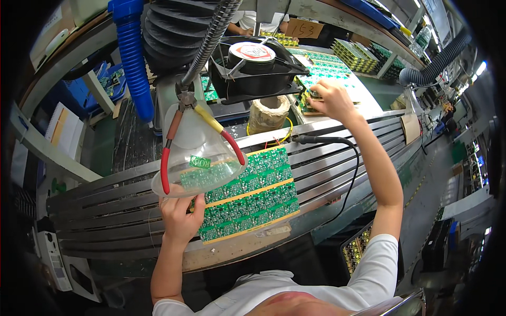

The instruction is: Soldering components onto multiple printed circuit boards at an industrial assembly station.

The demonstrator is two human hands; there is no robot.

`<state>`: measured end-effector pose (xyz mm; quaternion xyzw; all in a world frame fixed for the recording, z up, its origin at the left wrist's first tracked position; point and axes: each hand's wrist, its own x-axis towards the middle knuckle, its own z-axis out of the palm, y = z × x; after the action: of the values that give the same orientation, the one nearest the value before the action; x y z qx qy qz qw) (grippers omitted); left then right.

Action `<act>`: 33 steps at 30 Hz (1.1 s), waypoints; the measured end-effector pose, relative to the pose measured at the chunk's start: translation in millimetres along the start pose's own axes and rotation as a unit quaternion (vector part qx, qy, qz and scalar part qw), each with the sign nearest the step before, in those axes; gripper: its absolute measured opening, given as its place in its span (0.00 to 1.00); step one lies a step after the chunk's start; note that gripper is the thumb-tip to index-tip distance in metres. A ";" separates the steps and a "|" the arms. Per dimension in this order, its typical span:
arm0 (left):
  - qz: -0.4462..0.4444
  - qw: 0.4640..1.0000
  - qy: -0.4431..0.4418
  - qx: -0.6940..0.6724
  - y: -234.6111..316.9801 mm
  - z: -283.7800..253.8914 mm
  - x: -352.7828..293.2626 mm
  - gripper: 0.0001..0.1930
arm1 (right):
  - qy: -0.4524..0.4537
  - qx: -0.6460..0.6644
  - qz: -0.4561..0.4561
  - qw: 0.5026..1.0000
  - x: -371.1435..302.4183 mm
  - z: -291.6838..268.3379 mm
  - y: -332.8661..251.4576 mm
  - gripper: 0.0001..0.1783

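Observation:
A panel of green circuit boards [253, 203] with yellow edge strips lies on the slatted metal bench in front of me. At its left edge is my left hand [180, 216], closed on the border; some of its fingers are partly hidden behind a clear plastic hood [197, 139]. My right hand [333, 100] reaches forward to the right of a black fan. Its fingers are bent together at the near edge of some green and yellow boards [304, 102]; what they pinch is too small to make out.
The black fan [253, 68] stands ahead, beside a pale cylinder [269, 113]. Pliers with red and yellow handles [224, 131] hang over the hood. A black cable [356, 174] loops across the bench [337, 152]. Board stacks [353, 57] stand far right. A person [258, 21] sits opposite.

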<state>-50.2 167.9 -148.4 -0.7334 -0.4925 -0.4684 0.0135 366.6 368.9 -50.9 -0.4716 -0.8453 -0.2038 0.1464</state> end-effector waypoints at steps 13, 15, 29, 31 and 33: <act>-0.005 1.000 -0.005 0.003 0.4 -1.2 0.8 0.09 | -0.213 0.121 0.096 0.965 46.3 -45.4 3.9 0.16; 0.002 1.000 -0.002 0.000 0.5 -1.6 1.1 0.09 | -0.146 0.149 0.106 0.972 33.6 -43.0 -4.9 0.15; 0.015 1.000 -0.004 0.008 -2.1 -0.6 7.6 0.09 | -0.068 0.471 0.233 0.848 39.9 -36.0 -4.7 0.11; 0.023 1.000 -0.006 0.003 0.2 -1.6 8.3 0.10 | -0.038 0.428 0.186 0.884 55.8 -37.9 4.0 0.11; 0.026 1.000 -0.005 0.007 0.4 -3.9 8.6 0.09 | 0.024 0.425 0.134 0.895 72.6 -23.1 -5.7 0.17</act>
<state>-51.9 172.0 -140.0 -0.7480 -0.4770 -0.4606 0.0286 325.7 408.6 0.0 -0.4683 -0.7766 0.1848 0.3787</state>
